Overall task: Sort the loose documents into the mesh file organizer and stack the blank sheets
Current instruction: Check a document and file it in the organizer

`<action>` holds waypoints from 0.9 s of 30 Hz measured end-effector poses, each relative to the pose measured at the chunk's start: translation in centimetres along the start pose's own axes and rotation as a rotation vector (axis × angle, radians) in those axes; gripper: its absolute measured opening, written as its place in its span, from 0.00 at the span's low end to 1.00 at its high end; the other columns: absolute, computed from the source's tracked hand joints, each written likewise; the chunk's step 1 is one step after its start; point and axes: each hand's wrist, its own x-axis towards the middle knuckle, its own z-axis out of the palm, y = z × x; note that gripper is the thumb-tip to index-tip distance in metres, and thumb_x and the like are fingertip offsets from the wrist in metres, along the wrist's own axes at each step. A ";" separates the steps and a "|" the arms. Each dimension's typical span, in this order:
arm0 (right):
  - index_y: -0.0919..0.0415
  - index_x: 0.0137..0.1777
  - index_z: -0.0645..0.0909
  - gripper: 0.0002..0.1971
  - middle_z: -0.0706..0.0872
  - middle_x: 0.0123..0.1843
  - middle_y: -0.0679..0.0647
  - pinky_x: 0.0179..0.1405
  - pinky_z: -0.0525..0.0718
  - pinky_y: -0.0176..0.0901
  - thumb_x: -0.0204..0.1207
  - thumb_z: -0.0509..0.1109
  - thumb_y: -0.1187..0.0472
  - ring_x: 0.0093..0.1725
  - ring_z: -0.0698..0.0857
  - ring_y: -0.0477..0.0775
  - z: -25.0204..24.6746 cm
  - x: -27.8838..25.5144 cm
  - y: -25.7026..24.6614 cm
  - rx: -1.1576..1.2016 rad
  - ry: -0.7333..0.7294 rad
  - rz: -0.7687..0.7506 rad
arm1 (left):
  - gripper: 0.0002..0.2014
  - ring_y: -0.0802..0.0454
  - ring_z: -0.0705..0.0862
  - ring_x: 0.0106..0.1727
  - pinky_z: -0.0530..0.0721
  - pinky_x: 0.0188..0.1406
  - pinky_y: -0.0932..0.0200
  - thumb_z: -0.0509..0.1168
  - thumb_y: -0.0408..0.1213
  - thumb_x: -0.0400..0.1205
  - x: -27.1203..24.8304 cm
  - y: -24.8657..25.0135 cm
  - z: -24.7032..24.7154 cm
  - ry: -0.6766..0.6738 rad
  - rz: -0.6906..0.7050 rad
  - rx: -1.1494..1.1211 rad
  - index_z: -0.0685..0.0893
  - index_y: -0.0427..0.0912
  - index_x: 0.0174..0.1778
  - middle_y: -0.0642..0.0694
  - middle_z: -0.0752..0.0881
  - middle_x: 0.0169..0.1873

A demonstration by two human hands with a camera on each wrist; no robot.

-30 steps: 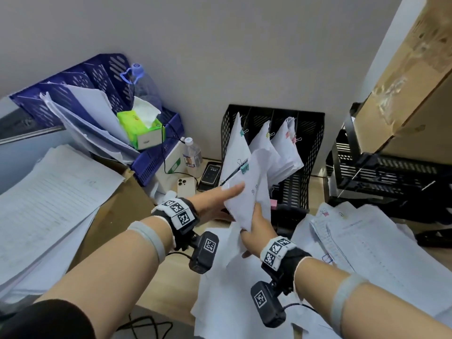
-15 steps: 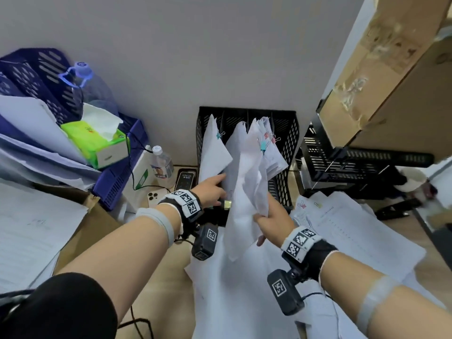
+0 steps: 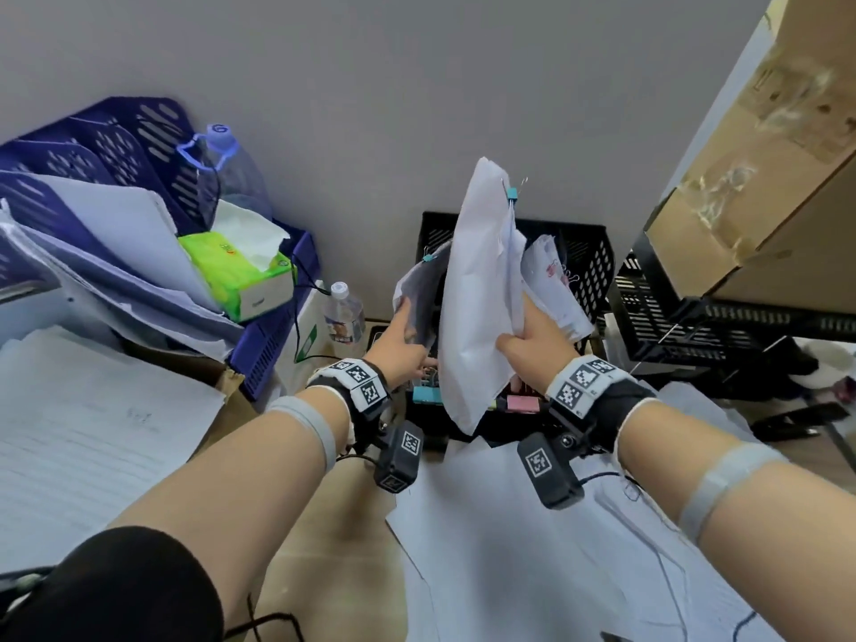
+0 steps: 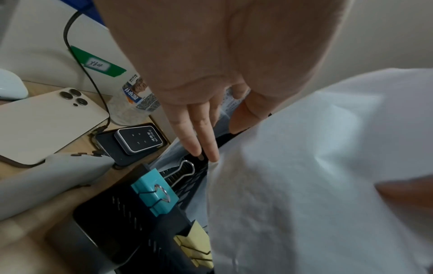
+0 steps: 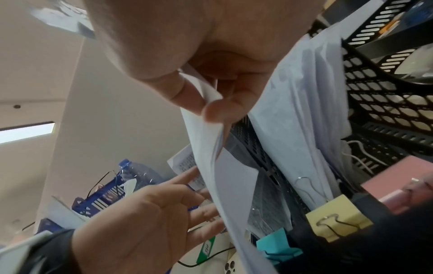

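Two hands (image 3: 468,335), one clipped document (image 3: 477,289)

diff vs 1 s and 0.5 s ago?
The right hand has raised its clipped paper bundle above the black mesh file organizer. The left hand left that bundle and now holds back the papers in the left slot. The right hand's grip and the other filed papers are unchanged.

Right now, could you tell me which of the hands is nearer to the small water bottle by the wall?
Left. The left hand is just right of the small water bottle; the right hand is farther right, holding the clipped papers.
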 end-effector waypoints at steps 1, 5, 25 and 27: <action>0.48 0.72 0.69 0.26 0.86 0.52 0.53 0.37 0.85 0.43 0.75 0.59 0.68 0.48 0.87 0.59 0.2 0.4 -0.5 -0.023 -0.023 0.011 | 0.47 0.41 0.89 0.63 0.85 0.67 0.37 0.57 0.20 0.83 -0.1 -0.1 -0.2 0.001 -0.001 0.006 0.43 0.66 0.87 0.40 0.62 0.87; 0.54 0.72 0.65 0.23 0.79 0.41 0.56 0.22 0.87 0.46 0.77 0.55 0.70 0.36 0.84 0.59 1.2 2.8 -2.2 -0.149 -0.032 0.053 | 0.42 0.38 0.84 0.70 0.84 0.68 0.36 0.58 0.26 0.86 -0.2 -0.2 -0.2 -0.014 0.030 -0.008 0.45 0.62 0.89 0.40 0.70 0.82; 0.58 0.29 0.64 0.12 0.85 0.29 0.65 0.27 0.88 0.62 0.73 0.55 0.56 0.32 0.90 0.65 6.2 7.8 1.0 -0.306 0.072 0.030 | 0.20 0.47 0.85 0.29 0.86 0.34 0.49 0.77 0.43 0.76 3.4 -3.8 -0.5 0.314 0.099 0.092 0.71 0.49 0.51 0.51 0.83 0.27; 0.57 0.29 0.66 0.13 0.83 0.28 0.60 0.29 0.87 0.57 0.76 0.56 0.59 0.33 0.90 0.61 6.3 7.3 0.8 -0.388 0.066 -0.037 | 0.24 0.45 0.91 0.36 0.90 0.41 0.46 0.75 0.43 0.78 3.6 -3.7 -0.5 0.255 0.084 0.107 0.69 0.48 0.64 0.51 0.86 0.29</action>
